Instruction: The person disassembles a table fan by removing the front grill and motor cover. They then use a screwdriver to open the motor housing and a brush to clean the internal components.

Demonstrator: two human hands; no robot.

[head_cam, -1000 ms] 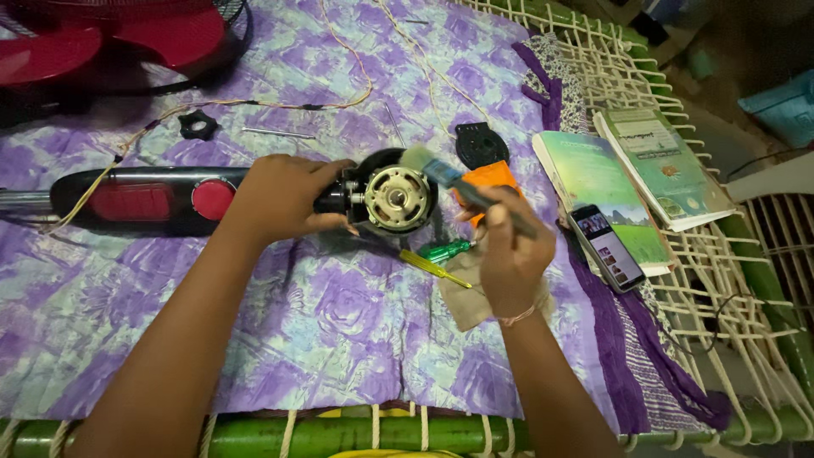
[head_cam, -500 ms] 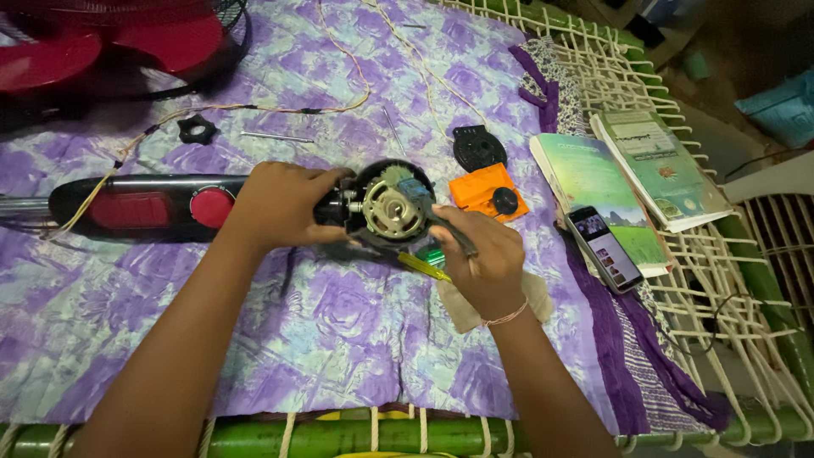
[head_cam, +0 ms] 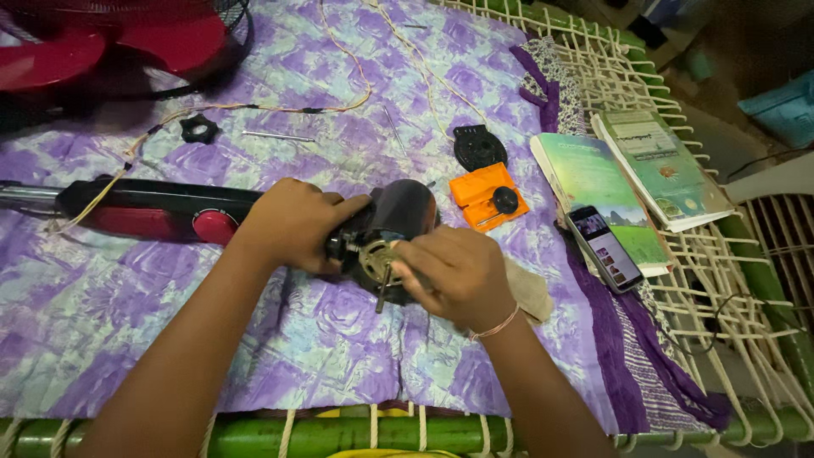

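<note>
A black fan motor (head_cam: 392,233) with a metal core and shaft lies on the purple flowered sheet (head_cam: 170,339), joined to a black and red fan stand (head_cam: 144,212). My left hand (head_cam: 292,225) grips the motor's neck from the left. My right hand (head_cam: 454,276) is closed over the motor's front right side, fingers on the metal core. Whether that hand also holds a tool is hidden.
An orange box (head_cam: 487,195) with a black knob and a black round cover (head_cam: 479,146) lie behind the motor. Books (head_cam: 627,170) and a phone (head_cam: 604,248) rest at the right on the rope-woven cot. A red fan blade and guard (head_cam: 102,51), wires, a black nut (head_cam: 199,129).
My right hand came down from beside the orange box onto the motor's front. The motor has been turned so its open face tilts toward me.
</note>
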